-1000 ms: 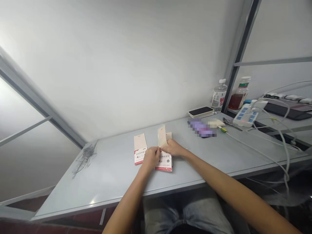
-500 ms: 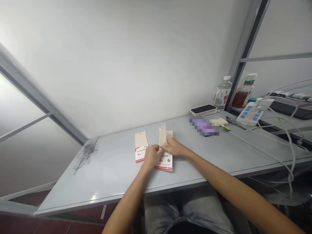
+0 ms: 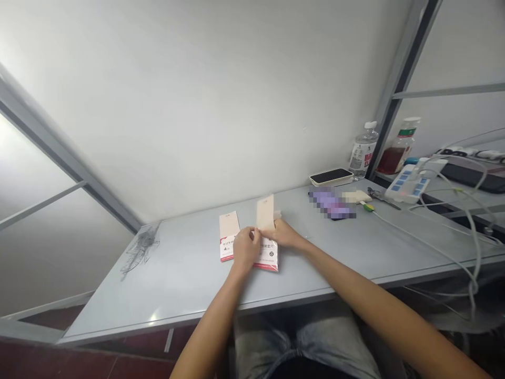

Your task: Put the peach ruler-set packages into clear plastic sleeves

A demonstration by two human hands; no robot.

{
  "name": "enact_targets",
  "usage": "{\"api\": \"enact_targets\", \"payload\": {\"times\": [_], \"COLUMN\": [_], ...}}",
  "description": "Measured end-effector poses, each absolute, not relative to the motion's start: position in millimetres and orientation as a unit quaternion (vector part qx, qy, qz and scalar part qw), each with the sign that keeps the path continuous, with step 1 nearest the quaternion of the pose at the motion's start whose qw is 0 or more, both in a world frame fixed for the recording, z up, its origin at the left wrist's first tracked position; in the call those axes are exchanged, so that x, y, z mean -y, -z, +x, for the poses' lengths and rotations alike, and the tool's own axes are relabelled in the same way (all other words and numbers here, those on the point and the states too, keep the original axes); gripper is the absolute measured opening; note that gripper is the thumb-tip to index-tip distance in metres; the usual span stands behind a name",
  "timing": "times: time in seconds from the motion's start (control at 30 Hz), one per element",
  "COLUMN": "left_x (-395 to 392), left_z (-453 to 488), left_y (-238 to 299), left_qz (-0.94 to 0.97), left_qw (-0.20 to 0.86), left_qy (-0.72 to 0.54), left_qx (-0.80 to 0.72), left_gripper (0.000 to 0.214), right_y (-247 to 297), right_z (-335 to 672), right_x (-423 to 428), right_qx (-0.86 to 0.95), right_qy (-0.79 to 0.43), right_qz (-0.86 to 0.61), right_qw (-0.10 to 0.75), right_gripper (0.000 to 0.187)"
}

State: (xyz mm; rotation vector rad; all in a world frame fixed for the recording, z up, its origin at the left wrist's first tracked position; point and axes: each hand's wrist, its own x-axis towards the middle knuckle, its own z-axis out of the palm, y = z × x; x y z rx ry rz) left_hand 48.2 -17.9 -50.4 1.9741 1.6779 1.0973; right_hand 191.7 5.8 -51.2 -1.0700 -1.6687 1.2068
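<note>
**Item 1.** Cream paper slip (image 3: pixel 265 213): stands upright above the desk, leaning slightly, its lower end hidden between the hands.

**Item 2.** Left hand (image 3: pixel 245 248): fingers curled and bunched, fingertips (image 3: pixel 254 234) at the slip's left edge; whether they pinch it, cannot tell. The palm hangs just over the packets.

**Item 3.** Right hand (image 3: pixel 282 234): fingers drawn together and pinching the slip's lower end from the right. The two hands almost meet there.

**Item 4.** Printed paper packet (image 3: pixel 268 258): cream and white with a red lower band, lying flat under both hands; a small cream tab (image 3: pixel 277 215) shows behind the slip.

**Item 5.** Second printed packet (image 3: pixel 229 235): matching cream and red, lying flat just left of the first, partly behind the left hand.

**Item 6.** Grey glass-topped desk (image 3: pixel 177 284): bears all of the above, with a dark scribbled patch (image 3: pixel 140 250) near its left corner.

**Item 7.** Further along the desk, well right of the hands: phone in a cream case (image 3: pixel 331 177), a pixelated object (image 3: pixel 332 204), a clear water bottle (image 3: pixel 363 150), a bottle of reddish-brown liquid (image 3: pixel 398 147), a white power strip (image 3: pixel 406 183) and pale cables (image 3: pixel 434 237).

**Item 8.** Denim-clad knees (image 3: pixel 307 347): below the desk edge.
</note>
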Motion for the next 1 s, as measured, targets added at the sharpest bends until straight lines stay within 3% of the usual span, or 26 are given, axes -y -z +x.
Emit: {"api": "enact_targets", "payload": {"times": [0.23,0.4,0.5,0.67,1.0], "left_x": [8.7,8.2,10.0,14.0,4.4], "left_z": [33.2,30.9,33.5,35.7,24.2], "left_y": [52.4,48.8,43.3,38.9,40.2], "left_qz": [0.644,0.611,0.611,0.612,0.568], "left_qw": [0.247,0.32,0.373,0.444,0.379], "left_qy": [-0.44,-0.481,-0.48,-0.456,-0.486], "left_qx": [-0.575,-0.541,-0.507,-0.469,-0.546], "left_gripper": [0.022,0.032,0.021,0.03,0.038], "right_y": [47.5,40.2,39.5,41.9,38.9], "right_z": [199.4,202.7,203.4,204.4,215.0], "right_x": [-6.2,-1.9,-1.5,-3.6,-15.2], "right_qx": [0.633,0.617,0.609,0.615,0.635], "right_qy": [-0.538,-0.562,-0.562,-0.56,-0.486], "right_qz": [-0.384,-0.372,-0.376,-0.379,-0.444], "right_qw": [0.404,0.406,0.414,0.405,0.404], "right_gripper": [0.032,0.039,0.042,0.044,0.039]}}
